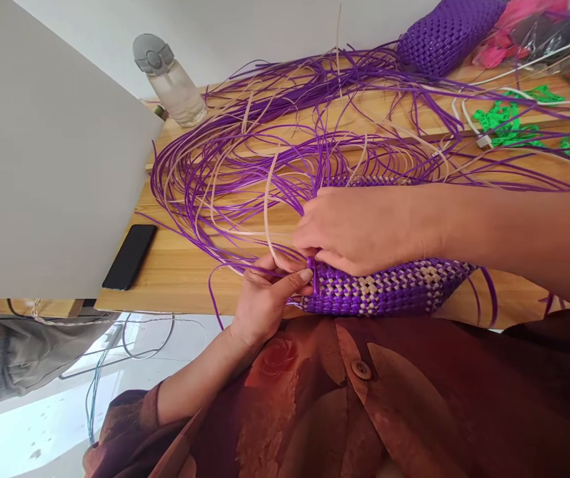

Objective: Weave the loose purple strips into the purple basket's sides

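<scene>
A half-woven purple and cream basket [389,289] lies on the wooden table [180,272] at its near edge. My left hand [265,295] pinches a purple strip at the basket's left end, fingers closed. My right hand [359,229] rests over the weave from the right, its fingers curled down onto the same strips beside my left thumb. Long loose purple and cream strips [245,172] fan out from the basket across the table towards the left and back.
A black phone [129,256] lies at the table's left edge. A clear water bottle [173,83] stands at the back left. A finished purple woven piece [444,33], green pieces [509,123] and a white cable [469,123] sit at the back right. A grey panel [40,166] fills the left.
</scene>
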